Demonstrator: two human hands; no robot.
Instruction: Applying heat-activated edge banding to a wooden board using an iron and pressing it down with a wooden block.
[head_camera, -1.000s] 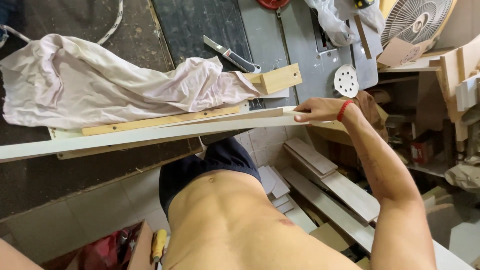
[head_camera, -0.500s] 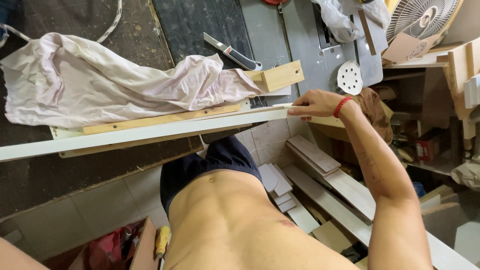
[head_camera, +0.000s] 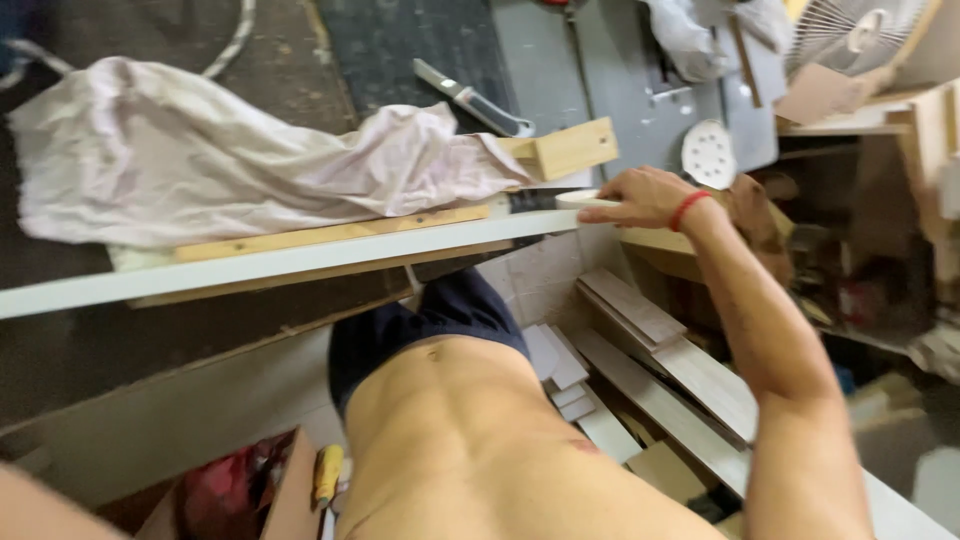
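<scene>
A: Where is the right hand (head_camera: 645, 197)?

B: At the right end of the long white board (head_camera: 300, 258), fingers closed on the end of a thin pale strip (head_camera: 585, 199) lying along the board's upper edge.

A: And the left hand?

B: Out of view; only a forearm shows at the lower left corner.

A: Where does the board lie?

B: Across the dark worktop (head_camera: 200, 330), just in front of a narrow wooden batten (head_camera: 330, 233). A crumpled pale cloth (head_camera: 230, 160) lies behind it, touching a wooden block (head_camera: 570, 148); a utility knife (head_camera: 470, 97) lies farther back.
</scene>
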